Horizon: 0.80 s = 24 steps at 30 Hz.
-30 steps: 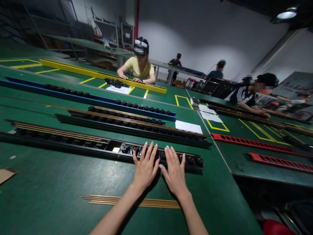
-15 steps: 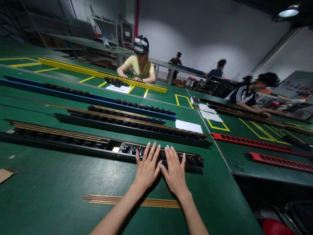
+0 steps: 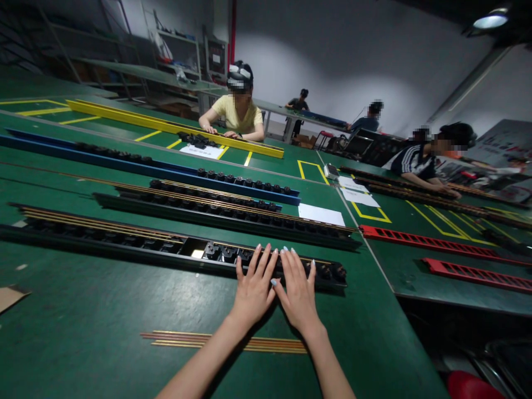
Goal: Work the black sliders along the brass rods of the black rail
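A long black channel lies across the table in front of me, with black socket modules set in a row along it. Thin brass-coloured rods rest along its left half, and another runs along the right part behind my fingertips. My left hand is spread over the channel's right part, fingertips on the modules. Just beside it my right hand lies with fingers stretched over the same row; the two thumbs nearly meet. What lies beneath the fingers is hidden. Several loose rods lie on the table under my forearms.
Beyond are a second black channel with rods and a blue channel with modules. Red slotted rails lie to the right. A co-worker in yellow sits behind a yellow channel. A cardboard piece lies at left.
My left hand has slid slightly to the right along the channel, nearer my right hand. My right hand stays almost in place.
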Tool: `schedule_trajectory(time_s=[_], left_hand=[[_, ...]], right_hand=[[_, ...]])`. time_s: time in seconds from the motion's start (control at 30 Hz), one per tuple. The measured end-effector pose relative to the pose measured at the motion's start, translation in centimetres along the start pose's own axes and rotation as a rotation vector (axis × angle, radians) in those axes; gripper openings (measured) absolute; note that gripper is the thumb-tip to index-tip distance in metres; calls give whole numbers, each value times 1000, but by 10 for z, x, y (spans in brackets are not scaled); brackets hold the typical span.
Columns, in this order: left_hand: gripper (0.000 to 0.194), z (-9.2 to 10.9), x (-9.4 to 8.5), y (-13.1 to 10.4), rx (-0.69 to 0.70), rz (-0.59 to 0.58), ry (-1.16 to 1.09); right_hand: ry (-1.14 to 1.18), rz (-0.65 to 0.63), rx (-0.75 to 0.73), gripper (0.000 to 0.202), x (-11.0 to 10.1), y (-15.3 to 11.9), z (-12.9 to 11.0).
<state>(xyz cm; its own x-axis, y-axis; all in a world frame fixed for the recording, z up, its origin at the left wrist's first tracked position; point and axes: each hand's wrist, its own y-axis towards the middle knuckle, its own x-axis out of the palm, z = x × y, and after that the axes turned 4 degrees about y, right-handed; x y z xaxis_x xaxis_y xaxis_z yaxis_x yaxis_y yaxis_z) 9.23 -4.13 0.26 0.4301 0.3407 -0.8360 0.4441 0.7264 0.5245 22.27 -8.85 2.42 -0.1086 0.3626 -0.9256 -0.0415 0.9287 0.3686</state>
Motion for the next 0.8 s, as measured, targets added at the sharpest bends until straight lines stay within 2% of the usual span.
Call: schedule_trajectory(time_s=[0.8], left_hand=[[63,4,0,-2,-15,-3,-51]], right_hand=[[23,5,4,57,-1,1,0]])
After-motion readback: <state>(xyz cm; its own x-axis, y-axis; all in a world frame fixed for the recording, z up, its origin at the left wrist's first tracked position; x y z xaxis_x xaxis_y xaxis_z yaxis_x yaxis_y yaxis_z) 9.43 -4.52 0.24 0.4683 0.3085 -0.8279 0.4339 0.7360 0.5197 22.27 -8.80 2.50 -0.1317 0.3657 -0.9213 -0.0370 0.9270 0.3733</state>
